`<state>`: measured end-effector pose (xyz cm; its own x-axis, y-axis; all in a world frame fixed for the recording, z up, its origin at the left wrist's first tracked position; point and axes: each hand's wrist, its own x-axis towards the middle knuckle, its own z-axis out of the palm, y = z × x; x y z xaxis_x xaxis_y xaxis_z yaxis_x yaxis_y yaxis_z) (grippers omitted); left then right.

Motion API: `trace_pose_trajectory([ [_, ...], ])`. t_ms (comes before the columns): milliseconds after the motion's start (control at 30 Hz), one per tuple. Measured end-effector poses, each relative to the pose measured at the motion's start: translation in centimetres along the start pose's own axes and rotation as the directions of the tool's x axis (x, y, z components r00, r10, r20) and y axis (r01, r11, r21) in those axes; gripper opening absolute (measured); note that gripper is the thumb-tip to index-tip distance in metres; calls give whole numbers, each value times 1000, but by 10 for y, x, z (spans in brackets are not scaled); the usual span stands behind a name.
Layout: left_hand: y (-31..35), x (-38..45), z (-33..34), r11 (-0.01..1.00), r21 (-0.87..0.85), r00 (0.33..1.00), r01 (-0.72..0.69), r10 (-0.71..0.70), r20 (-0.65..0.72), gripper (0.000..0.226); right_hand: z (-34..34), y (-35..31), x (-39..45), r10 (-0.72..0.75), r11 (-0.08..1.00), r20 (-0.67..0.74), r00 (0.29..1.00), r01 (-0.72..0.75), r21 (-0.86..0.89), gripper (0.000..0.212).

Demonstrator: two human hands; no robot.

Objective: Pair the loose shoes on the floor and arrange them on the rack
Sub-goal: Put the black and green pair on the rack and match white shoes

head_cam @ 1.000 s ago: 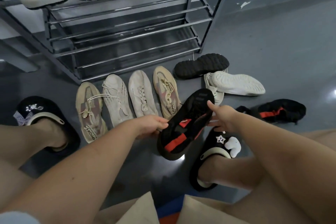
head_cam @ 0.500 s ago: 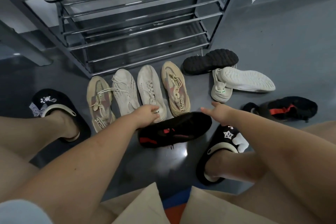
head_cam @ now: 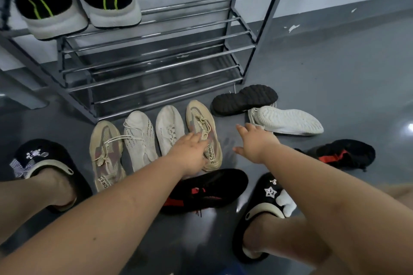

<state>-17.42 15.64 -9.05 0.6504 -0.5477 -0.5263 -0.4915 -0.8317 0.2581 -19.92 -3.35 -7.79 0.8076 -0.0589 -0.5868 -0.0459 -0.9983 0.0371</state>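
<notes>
Shoes lie in a row before the grey metal tube rack (head_cam: pixel 156 69): beyond the left hand (head_cam: pixel 192 154), a tan knit sneaker (head_cam: pixel 105 154), two white knit sneakers (head_cam: pixel 139 138), then a second tan sneaker (head_cam: pixel 204 134) under its spread, empty fingers. Beneath that wrist lies a black knit sneaker with red stripe (head_cam: pixel 207 190). The right hand (head_cam: pixel 257 143), open and empty, reaches toward the upturned white-soled shoe (head_cam: pixel 288 120). Pairing seems under way; next likely means grasping a shoe and matching its mate.
</notes>
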Motion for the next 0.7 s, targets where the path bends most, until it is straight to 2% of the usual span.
trace_pose_trajectory([
  [133,-1,26,-22,1000,19,1000,1,0,-27,64,-16,17,17,10,1000,-21,1000,-10,-11,71],
  [367,-6,82,-37,998,-34,998,59,-58,32,65,-31,53,70,87,996,-11,996,-87,18,67],
  [533,-15,131,-35,980,-148,991,130,-122,61,65,-31,57,119,86,983,-39,996,-78,165,64],
  [700,-25,184,-34,986,-78,985,150,-142,94,63,-16,68,165,72,965,-33,997,-61,256,65],
])
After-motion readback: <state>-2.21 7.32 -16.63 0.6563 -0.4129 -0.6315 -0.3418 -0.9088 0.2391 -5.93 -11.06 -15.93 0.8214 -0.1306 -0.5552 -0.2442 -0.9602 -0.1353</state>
